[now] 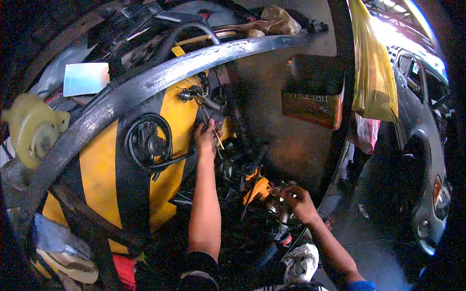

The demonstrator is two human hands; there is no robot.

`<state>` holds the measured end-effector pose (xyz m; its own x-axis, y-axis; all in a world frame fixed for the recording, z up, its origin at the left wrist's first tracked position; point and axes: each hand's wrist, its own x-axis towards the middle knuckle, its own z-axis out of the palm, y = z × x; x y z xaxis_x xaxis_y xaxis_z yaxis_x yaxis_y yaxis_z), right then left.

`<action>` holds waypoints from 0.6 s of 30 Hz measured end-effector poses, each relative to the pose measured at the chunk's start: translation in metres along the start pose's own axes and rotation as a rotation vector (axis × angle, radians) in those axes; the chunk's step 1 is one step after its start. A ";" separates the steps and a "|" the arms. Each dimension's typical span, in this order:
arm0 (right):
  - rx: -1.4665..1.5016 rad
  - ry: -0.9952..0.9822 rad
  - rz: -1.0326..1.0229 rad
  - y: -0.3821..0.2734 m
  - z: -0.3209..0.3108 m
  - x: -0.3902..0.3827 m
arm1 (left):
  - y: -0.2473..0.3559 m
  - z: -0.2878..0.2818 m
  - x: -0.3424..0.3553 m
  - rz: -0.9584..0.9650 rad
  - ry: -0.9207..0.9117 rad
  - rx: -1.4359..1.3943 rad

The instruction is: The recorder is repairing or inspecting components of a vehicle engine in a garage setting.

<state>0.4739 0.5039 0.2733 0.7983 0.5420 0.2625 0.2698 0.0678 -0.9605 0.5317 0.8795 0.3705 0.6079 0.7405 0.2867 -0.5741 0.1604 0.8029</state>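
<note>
In the middle of the view my left hand (208, 138) is closed, fingers curled round a thin pale rod (220, 139) that slants past it. Just beyond it lie dark metal fittings (187, 95) on a yellow-and-black striped surface (99, 160). To its left is a black hose coil (128, 140) around a dark round part (154, 144). Lower right, my right hand (301, 206) is closed, its fingertips pinched among small shiny metal pieces; what they hold is too dark to make out. Beside it sits an orange tool-like piece (260, 188) in a cluttered pile.
A curved worn metal bar (194, 59) arches across the far side. A translucent yellowish plastic container (36, 131) and a pale card (86, 79) are at the left. A yellow plastic bag (374, 77) hangs at the right, near a box (313, 106) and a grey car (417, 111).
</note>
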 end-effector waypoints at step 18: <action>0.192 -0.024 0.066 0.045 -0.007 -0.024 | 0.011 -0.028 -0.072 -0.212 -0.401 0.720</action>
<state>0.4703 0.4875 0.2248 0.7974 0.5698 0.1987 0.1083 0.1887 -0.9760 0.4665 0.8461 0.3437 0.8895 0.4325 0.1470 -0.0198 -0.2849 0.9584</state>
